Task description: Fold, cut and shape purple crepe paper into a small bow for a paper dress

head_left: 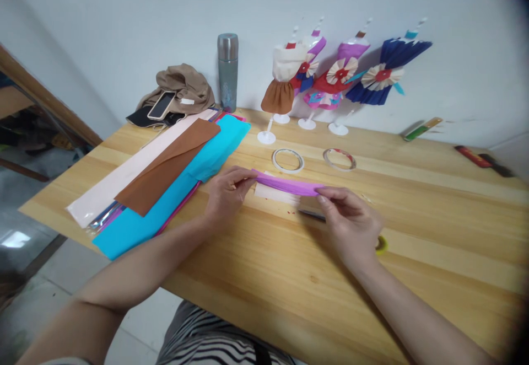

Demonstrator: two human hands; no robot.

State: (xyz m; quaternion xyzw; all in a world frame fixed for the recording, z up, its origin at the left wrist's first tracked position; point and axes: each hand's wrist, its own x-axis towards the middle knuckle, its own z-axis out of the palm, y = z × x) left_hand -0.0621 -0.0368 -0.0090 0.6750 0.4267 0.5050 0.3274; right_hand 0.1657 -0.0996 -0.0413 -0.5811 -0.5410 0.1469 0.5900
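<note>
A narrow purple strip of crepe paper (pixel 287 183) is stretched between my two hands, a little above the table. My left hand (pixel 228 191) pinches its left end, and my right hand (pixel 351 221) pinches the other end between thumb and forefinger. Under the strip lies a small pale sheet of paper (pixel 275 195), partly hidden. A thin dark tool (pixel 312 215) lies beside my right hand, which covers part of it. Behind that hand shows part of a yellow ring (pixel 382 245), perhaps a tape roll.
Folded crepe paper in blue (pixel 136 230), brown (pixel 165 169) and pale pink (pixel 107 188) lies at left. Two tape rolls (pixel 288 160) sit beyond my hands. Several paper-dressed figures on white stands (pixel 266 137) line the wall near a flask (pixel 228 73). A red-and-black cutter (pixel 475 156) lies far right.
</note>
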